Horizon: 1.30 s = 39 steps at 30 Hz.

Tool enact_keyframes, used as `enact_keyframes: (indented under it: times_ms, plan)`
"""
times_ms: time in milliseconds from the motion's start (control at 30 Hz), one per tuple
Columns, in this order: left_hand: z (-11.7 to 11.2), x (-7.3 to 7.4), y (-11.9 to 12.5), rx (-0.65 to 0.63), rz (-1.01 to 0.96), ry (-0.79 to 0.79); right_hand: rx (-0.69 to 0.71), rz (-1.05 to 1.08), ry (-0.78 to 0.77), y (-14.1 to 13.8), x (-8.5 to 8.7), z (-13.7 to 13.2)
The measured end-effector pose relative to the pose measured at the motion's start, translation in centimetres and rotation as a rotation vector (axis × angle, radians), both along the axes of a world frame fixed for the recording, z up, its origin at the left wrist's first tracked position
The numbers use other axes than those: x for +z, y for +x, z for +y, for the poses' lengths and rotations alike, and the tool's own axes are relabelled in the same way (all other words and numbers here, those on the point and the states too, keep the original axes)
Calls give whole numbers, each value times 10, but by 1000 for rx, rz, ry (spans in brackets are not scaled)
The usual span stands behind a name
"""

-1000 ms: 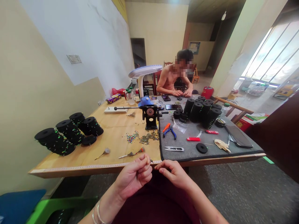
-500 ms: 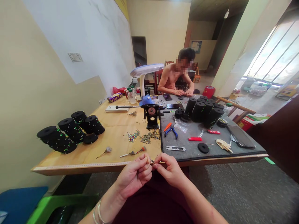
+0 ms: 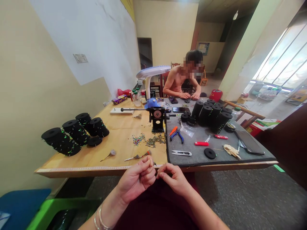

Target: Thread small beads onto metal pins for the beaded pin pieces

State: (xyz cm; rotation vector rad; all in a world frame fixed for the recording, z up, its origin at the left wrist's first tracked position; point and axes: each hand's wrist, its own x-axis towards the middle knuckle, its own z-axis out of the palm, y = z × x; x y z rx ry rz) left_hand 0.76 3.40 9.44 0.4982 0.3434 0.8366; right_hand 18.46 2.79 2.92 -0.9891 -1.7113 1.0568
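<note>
My left hand (image 3: 138, 179) is closed just off the table's front edge, thumb pressed against curled fingers. A small dark metal piece (image 3: 154, 164) sticks out at its fingertips; its exact kind is too small to tell. Close beside it, my right hand (image 3: 174, 179) has thumb and forefinger drawn together in a pinch; whatever lies between them is too fine to see. Just beyond the hands lie small brushes (image 3: 145, 154), a heap of small metal pieces (image 3: 157, 140) and multicoloured beads (image 3: 138, 139).
A black hand-cranked winder (image 3: 157, 116) stands mid-table before a desk lamp (image 3: 153, 71). Black foam spools (image 3: 72, 131) stand at left, more spools (image 3: 206, 115) at right. Thread snips (image 3: 181, 153) and blue pliers (image 3: 177, 135) lie on the grey mat (image 3: 199, 156). Another person (image 3: 178, 80) works opposite.
My right fingertips have drawn slightly away from the small piece at my left fingertips. My left hand stays closed. The whole view has shifted a little.
</note>
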Motion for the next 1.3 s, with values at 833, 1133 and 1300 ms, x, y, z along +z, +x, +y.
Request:
enact_keyframes:
  times_ms: [833,1133,1300]
  plan:
    - [5,-2,0,20,-37,-44,17,68,-16,1,-4,5]
    - [4,-5,1,-26,-9,-51,15,1,41,1,16,4]
    - [4,-8,2,-18,-23,-68,-90,-23,140,-5,33,8]
